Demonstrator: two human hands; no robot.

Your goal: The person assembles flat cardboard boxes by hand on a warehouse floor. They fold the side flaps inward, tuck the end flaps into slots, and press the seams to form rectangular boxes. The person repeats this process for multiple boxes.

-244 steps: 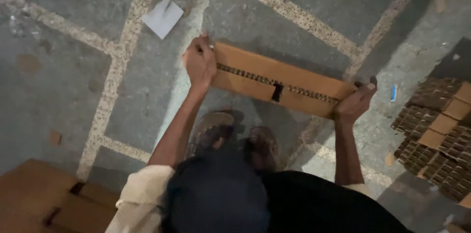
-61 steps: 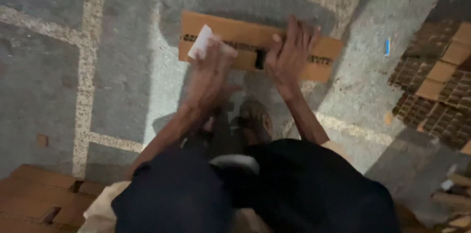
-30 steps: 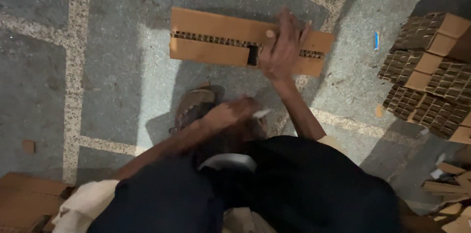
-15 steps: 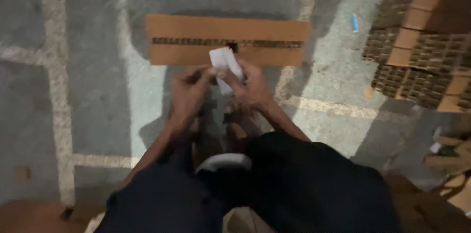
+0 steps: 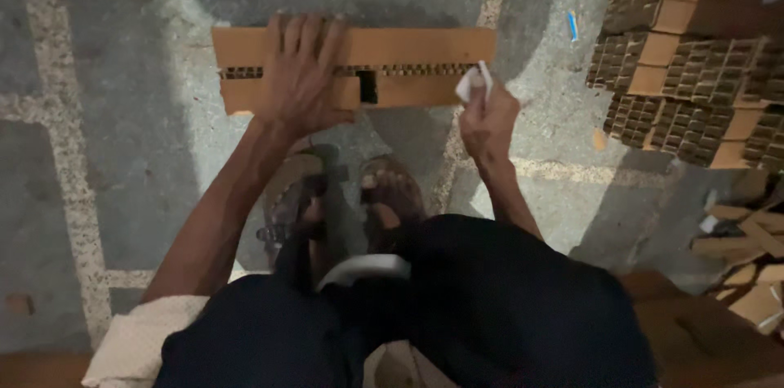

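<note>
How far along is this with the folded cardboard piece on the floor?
Done: the flat cardboard piece lies folded, its flaps meeting along a seam. In hand: the left hand presses it flat, while the right hand holds a small white piece at its right end. Left: the seam shows nothing white stuck on.

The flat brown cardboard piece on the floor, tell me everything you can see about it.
The flat brown cardboard piece is a long folded corrugated strip lying on the grey stone floor. A fluted seam runs along its length, with a small dark notch near the middle. The left hand presses flat on it; the right hand, holding a small white scrap, is at its right end.
</note>
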